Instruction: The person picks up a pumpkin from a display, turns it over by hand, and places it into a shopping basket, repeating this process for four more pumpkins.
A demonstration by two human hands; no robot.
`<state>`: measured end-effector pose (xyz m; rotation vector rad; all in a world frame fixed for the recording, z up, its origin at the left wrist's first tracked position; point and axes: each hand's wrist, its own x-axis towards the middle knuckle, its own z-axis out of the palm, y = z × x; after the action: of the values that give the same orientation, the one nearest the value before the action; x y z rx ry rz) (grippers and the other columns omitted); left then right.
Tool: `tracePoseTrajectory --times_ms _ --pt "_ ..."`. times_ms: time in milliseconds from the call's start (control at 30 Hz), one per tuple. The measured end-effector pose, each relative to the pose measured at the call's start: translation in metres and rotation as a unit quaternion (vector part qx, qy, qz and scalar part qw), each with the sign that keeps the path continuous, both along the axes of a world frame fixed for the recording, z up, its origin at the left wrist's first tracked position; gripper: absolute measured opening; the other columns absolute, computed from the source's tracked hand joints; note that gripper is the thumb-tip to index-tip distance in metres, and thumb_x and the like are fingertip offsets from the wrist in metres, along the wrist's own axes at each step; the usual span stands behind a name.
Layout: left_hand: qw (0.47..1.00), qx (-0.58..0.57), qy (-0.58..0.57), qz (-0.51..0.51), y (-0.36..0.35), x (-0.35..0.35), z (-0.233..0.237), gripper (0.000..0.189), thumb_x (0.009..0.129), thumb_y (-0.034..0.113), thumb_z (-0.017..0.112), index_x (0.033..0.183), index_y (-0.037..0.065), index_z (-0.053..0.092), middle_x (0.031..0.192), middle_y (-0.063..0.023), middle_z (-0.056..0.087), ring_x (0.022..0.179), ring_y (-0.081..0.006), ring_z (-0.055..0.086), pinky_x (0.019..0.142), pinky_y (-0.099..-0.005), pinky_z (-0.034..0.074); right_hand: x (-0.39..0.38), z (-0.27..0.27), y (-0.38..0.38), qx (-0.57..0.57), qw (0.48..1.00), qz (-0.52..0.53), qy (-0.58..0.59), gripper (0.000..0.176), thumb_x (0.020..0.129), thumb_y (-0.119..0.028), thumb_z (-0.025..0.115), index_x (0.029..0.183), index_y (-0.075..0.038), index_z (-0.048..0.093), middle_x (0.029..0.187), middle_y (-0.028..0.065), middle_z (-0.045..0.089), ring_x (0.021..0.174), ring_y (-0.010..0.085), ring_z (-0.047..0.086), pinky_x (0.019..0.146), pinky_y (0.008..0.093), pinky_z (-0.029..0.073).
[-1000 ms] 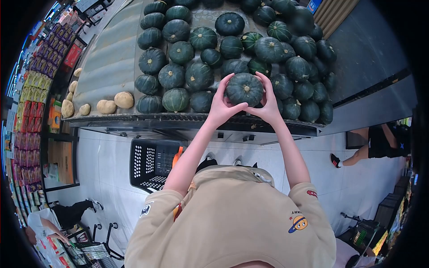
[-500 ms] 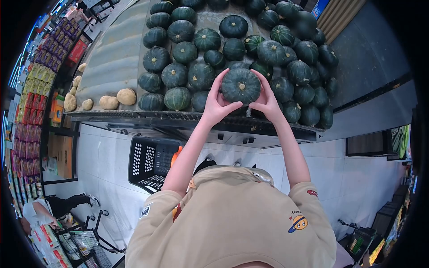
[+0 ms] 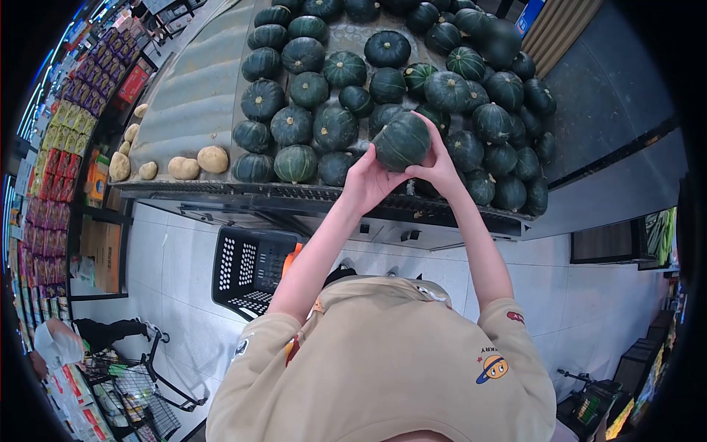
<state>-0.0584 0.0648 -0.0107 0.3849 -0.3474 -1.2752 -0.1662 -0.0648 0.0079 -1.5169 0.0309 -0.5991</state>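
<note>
A dark green, pale-striped kabocha squash (image 3: 403,142) is held between both hands above the front edge of the produce stand (image 3: 324,205). My left hand (image 3: 370,180) supports it from the lower left, fingers curled under it and partly hidden. My right hand (image 3: 439,163) grips its right side, with the thumb along the bottom. The squash is tilted, its stem out of sight. Around and behind it lie many similar squashes (image 3: 336,128) in rows and piles on the stand.
Several potatoes (image 3: 213,159) lie on the stand's left part, beside a bare corrugated surface (image 3: 184,110). A black shopping basket (image 3: 254,269) is on the floor below the stand. At lower left a person (image 3: 59,345) is near a shopping cart (image 3: 140,390). Packaged-goods shelves (image 3: 55,169) line the left.
The squash has been turned in my hands, so its stem no longer faces up. My left hand has shifted lower, under the squash. The person at lower left has moved slightly with the cart.
</note>
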Motion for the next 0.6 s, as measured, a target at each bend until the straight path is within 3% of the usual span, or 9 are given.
tracePoseTrajectory --times_ms 33,67,200,267,300,367,433,500,600 --pt "0.995 -0.005 0.098 -0.021 0.001 -0.004 -0.001 0.051 0.096 0.040 0.035 0.132 0.004 0.031 0.128 -0.0164 0.044 0.110 -0.0303 0.054 0.092 -0.0432 0.048 0.001 0.000 0.002 -0.002 1.000 -0.014 -0.017 0.092 0.062 -0.002 0.076 0.139 -0.010 0.027 0.131 0.0076 0.040 0.119 0.0183 0.043 0.098 0.0332 0.039" --pt "0.998 0.001 0.043 -0.047 0.003 -0.004 -0.003 0.056 0.096 0.047 0.031 0.132 0.003 0.032 0.129 -0.0169 0.044 0.111 -0.0314 0.054 0.088 -0.0438 0.050 0.001 0.000 0.004 -0.002 1.000 -0.014 -0.017 0.092 0.062 -0.002 0.076 0.139 -0.010 0.027 0.131 0.0076 0.040 0.119 0.0183 0.043 0.098 0.0332 0.039" --pt "0.992 0.034 -0.103 -0.056 0.005 -0.003 0.004 0.054 0.095 0.042 0.038 0.132 0.004 0.032 0.126 -0.0156 0.045 0.109 -0.0290 0.055 0.086 -0.0409 0.051 -0.003 -0.002 0.009 0.057 0.996 -0.069 -0.016 0.089 0.060 -0.003 0.077 0.136 -0.010 0.031 0.128 0.0079 0.042 0.117 0.0176 0.044 0.099 0.0322 0.039" --pt "0.939 0.165 -0.297 0.058 0.007 -0.008 0.013 0.048 0.095 0.035 0.041 0.132 0.006 0.032 0.124 -0.0131 0.047 0.110 -0.0265 0.054 0.088 -0.0402 0.050 -0.006 -0.004 0.007 0.073 0.994 -0.083 -0.014 0.088 0.060 -0.004 0.077 0.135 -0.009 0.031 0.127 0.0080 0.043 0.117 0.0175 0.045 0.099 0.0318 0.038" --pt "0.939 0.165 -0.298 0.057 0.007 -0.009 0.012 0.048 0.095 0.035 0.041 0.132 0.006 0.032 0.124 -0.0131 0.047 0.110 -0.0265 0.054 0.088 -0.0402 0.050 -0.006 0.000 0.005 0.027 0.996 -0.079 0.003 0.087 0.059 -0.006 0.077 0.134 -0.009 0.033 0.125 0.0076 0.044 0.116 0.0174 0.046 0.098 0.0315 0.038" --pt "0.923 0.122 -0.329 0.157 0.005 -0.009 0.010 0.045 0.091 0.024 0.052 0.129 0.005 0.036 0.116 -0.0102 0.050 0.101 -0.0202 0.058 0.082 -0.0353 0.054 -0.009 0.007 0.005 -0.018 0.996 -0.080 0.019 0.086 0.059 -0.008 0.077 0.133 -0.009 0.034 0.124 0.0072 0.046 0.114 0.0173 0.047 0.097 0.0313 0.039" --pt "0.926 0.138 -0.322 0.140 0.006 -0.007 0.013 0.044 0.091 0.025 0.054 0.126 0.004 0.039 0.116 -0.0096 0.052 0.102 -0.0198 0.058 0.083 -0.0369 0.054 -0.010 0.013 0.009 -0.116 0.987 -0.092 0.057 0.084 0.058 -0.013 0.078 0.132 -0.010 0.037 0.121 0.0065 0.048 0.112 0.0175 0.049 0.096 0.0310 0.039" --pt "0.972 0.098 -0.198 0.081 0.007 -0.006 0.010 0.043 0.091 0.026 0.054 0.125 0.003 0.040 0.116 -0.0100 0.053 0.104 -0.0196 0.057 0.084 -0.0379 0.053 -0.008 0.006 0.009 -0.097 0.990 -0.100 0.037 0.084 0.057 -0.016 0.079 0.131 -0.010 0.040 0.121 0.0058 0.049 0.112 0.0173 0.049 0.095 0.0308 0.040" --pt "0.979 0.078 -0.166 0.085 0.008 -0.010 0.010 0.045 0.091 0.029 0.053 0.124 0.002 0.041 0.116 -0.0114 0.053 0.104 -0.0206 0.057 0.086 -0.0389 0.052 -0.007 0.004 0.011 -0.071 0.992 -0.099 0.044 0.087 0.057 -0.015 0.080 0.133 -0.011 0.037 0.122 0.0063 0.047 0.114 0.0174 0.047 0.096 0.0314 0.039"
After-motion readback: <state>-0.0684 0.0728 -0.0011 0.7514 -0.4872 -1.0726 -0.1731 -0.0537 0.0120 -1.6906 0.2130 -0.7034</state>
